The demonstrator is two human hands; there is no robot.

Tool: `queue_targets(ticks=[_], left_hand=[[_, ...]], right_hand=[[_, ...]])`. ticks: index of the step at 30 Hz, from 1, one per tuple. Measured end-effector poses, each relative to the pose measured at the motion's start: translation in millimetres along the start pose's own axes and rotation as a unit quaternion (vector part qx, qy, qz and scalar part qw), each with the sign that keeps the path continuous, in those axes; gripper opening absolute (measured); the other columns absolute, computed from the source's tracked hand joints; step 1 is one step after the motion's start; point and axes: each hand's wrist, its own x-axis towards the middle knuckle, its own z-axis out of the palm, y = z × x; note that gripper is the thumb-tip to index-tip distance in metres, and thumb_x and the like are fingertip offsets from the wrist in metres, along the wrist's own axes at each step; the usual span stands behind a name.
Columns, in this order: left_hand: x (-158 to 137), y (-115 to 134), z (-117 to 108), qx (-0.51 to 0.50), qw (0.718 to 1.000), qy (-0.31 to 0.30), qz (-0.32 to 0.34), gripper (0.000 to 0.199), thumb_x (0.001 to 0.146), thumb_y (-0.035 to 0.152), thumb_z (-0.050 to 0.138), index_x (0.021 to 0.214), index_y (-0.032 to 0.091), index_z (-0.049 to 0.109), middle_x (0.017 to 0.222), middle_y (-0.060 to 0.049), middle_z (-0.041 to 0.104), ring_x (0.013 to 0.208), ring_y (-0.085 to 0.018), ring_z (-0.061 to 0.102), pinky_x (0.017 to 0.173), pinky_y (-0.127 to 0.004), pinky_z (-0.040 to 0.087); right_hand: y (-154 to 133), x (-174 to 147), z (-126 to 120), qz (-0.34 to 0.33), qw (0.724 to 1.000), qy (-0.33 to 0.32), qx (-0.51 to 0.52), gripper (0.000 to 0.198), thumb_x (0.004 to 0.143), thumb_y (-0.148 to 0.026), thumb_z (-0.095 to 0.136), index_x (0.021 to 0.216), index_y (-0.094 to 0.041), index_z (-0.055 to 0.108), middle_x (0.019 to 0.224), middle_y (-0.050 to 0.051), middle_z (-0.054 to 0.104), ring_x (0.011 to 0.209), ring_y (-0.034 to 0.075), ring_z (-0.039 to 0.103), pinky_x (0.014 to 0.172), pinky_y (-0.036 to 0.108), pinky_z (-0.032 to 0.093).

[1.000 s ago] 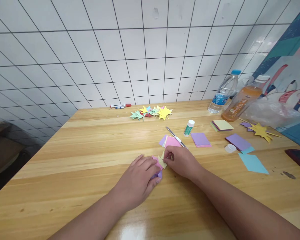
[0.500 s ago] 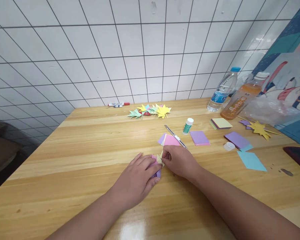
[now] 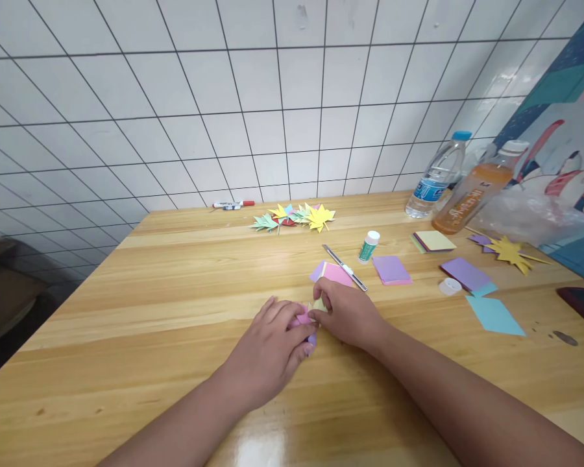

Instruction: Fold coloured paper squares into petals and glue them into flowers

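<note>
My left hand (image 3: 267, 353) rests over a small folded paper piece (image 3: 300, 318) in pink and purple, holding it against the table with thumb and fingers. Much of that piece is hidden under my fingers. At its right end, a pale yellow folded paper part (image 3: 319, 304) with pointed tips is pinched between the thumb and bent fingers of my right hand (image 3: 350, 312). The two hands almost touch. Just beyond my right hand, pink paper sheets (image 3: 337, 273) lie with a utility knife (image 3: 344, 266) across them.
A glue stick (image 3: 368, 247) stands beside a purple paper stack (image 3: 392, 269). Its white cap (image 3: 450, 287) lies near a blue sheet (image 3: 495, 315). Paper leaves (image 3: 296, 218) and markers (image 3: 233, 205) lie along the wall. A water bottle (image 3: 433, 175) and an orange drink bottle (image 3: 477, 194) stand at right.
My right fingers have shifted over the pale yellow part, whose tips now lean right and lower. My left hand stays on the folded paper. The view has moved slightly.
</note>
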Motion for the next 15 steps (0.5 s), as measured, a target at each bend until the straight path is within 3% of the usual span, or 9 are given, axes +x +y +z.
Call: queue_targets(ticks=[10,15], left_hand=[[2.5,0.5,-0.4,-0.015,1.0,-0.005,0.002,0.026,0.091,0.026,0.043,0.108,0.029,0.061,0.113,-0.002,0.058,0.111,-0.021,0.046,0.107,-0.05,0.022],[3.9,2.3,-1.1,0.002,1.0,0.012,0.017,0.025,0.089,0.024,0.044,0.105,0.027,0.063,0.114,-0.002,0.06,0.111,-0.022,0.045,0.099,-0.042,0.035]], right_hand=[[-2.9,15.7,0.0,0.063,0.996,-0.025,-0.064,0.028,0.075,-0.05,0.057,0.081,-0.024,0.047,0.064,-0.004,0.059,0.062,0.015,0.053,0.052,0.024,0.022],[-3.9,19.9,0.5,0.092,0.992,-0.031,-0.075,0.03,0.072,-0.051,0.059,0.078,-0.023,0.049,0.068,-0.002,0.062,0.067,0.017,0.057,0.053,0.025,0.026]])
